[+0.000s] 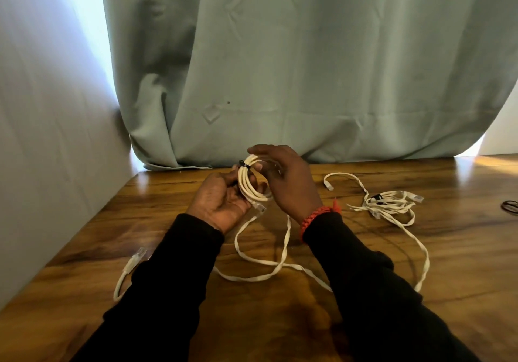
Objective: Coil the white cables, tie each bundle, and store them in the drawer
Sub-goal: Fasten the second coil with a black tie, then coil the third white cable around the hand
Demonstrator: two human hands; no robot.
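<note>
coiled white cable (250, 183) held up above the far part of the table (462, 263), between both hands. several round loops stacked tight, a black tie (242, 163) wrapped across the top of the coil. a clear plug end (260, 207) hangs just below the bundle.

left hand (221, 202): palm up, fingers curled round the left and lower side of the coil, thumb near the tie. gripping the bundle.

right hand (283, 178): arched over the coil from the right, fingertips touching its top and far side, closed loosely on the loops. red braided wristband (318, 216) on that wrist. both arms in black sleeves (378, 291).

a loose flat white cable (260, 261) lies on the table below the hands, curling in an open loop and crossing itself, then running under the right sleeve. whether it joins the held coil cannot be told. another plug with a short run of white cable (131, 266) shows left of the left sleeve, near the table's edge.

right of the hands, well apart: a tangled white cable pile (389, 204) with a black tie in it, one end trailing back to a plug, one long strand looping toward the near right.

far right edge: dark scissor handles (510, 207), mostly cut off.

behind the table: pale green curtain (308, 67); white wall (42, 137) to the left. no drawer in view.
</note>
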